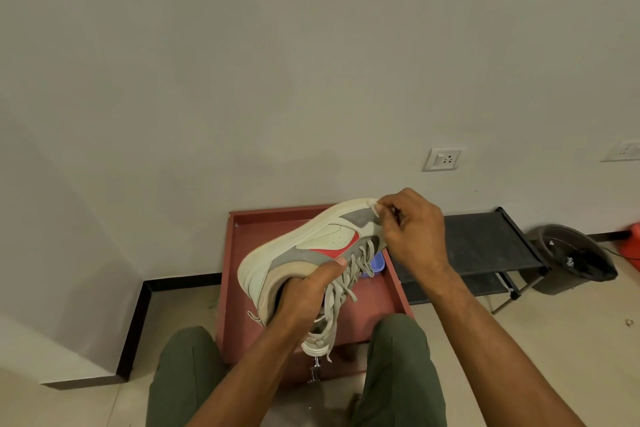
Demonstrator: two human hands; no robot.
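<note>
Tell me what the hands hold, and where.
Both hold the sneaker: the left hand grips its collar, thumb on the side; the right hand pinches its toe tip.

- Sneaker [311, 253] sits above the tray [249, 236], in front of you; your left hand [304, 295] at its heel, right hand [412, 232] at its toe.
- Tub [377, 265] on tray, behind sneaker.
- Rack [481, 239] right of tray; bin [568, 260] right of rack.

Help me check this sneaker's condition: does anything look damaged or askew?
On the sneaker, the laces hang loose and untied, dangling beside the left hand gripping its collar. The right hand pinches at the toe. No tear shows.
</note>
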